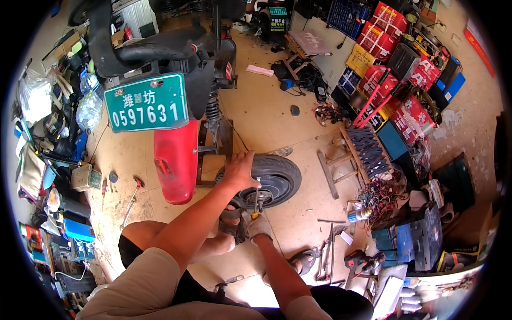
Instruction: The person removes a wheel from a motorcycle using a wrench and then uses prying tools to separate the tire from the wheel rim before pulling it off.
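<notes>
A black-tyred wheel [285, 173] with a dark hub lies tilted on the floor in front of me, beside the scooter. Over its near-left side my left hand [240, 172] is closed, with the fingers across the tyre and the thumb by the hub. My right hand [260, 228], in a pale work glove, is closed around a yellow-handled tool [255, 215] at the hub's near edge. A thin metal shaft rises from there toward my left thumb; the tool's exact kind is unclear. The scooter's red rear fender [176, 162] hangs left of the wheel.
The scooter's green licence plate [146, 102] and shock absorber [213, 106] overhang the left. To the right stand a wooden stool [349, 160], tangled wires [381, 205] and stacked red boxes [384, 24]. A cordless drill [365, 261] and long metal tools [326, 256] lie near my sandalled foot.
</notes>
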Demonstrator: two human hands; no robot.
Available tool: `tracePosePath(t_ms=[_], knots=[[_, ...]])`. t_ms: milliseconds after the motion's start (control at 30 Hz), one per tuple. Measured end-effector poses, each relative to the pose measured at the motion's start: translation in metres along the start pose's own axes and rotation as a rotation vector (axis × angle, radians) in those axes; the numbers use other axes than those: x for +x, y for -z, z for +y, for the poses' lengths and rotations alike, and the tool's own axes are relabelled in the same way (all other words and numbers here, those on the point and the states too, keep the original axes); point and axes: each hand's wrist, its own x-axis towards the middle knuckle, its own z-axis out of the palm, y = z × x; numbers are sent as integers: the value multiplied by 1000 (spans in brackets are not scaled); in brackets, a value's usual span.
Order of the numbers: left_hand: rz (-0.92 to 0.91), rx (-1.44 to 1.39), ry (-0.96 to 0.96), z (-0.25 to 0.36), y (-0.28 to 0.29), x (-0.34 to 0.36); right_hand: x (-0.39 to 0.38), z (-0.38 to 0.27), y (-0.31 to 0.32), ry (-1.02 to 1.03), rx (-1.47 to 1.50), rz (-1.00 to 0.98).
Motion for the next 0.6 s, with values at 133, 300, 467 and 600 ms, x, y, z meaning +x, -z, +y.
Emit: tracePosePath(t_ms=[133, 300, 467, 600], knots=[[-10, -27, 10, -10, 1, 4, -38, -16, 9, 59, -102, 108], [37, -68, -70, -1, -4, 10, -64, -26, 52, -49, -155, 102], [-30, -73, 13, -21, 0, 20, -82, -51, 117, 50, -37, -28], [-36, -76, 6, -18, -1, 24, -95, -82, 185, 307, -159, -17]])
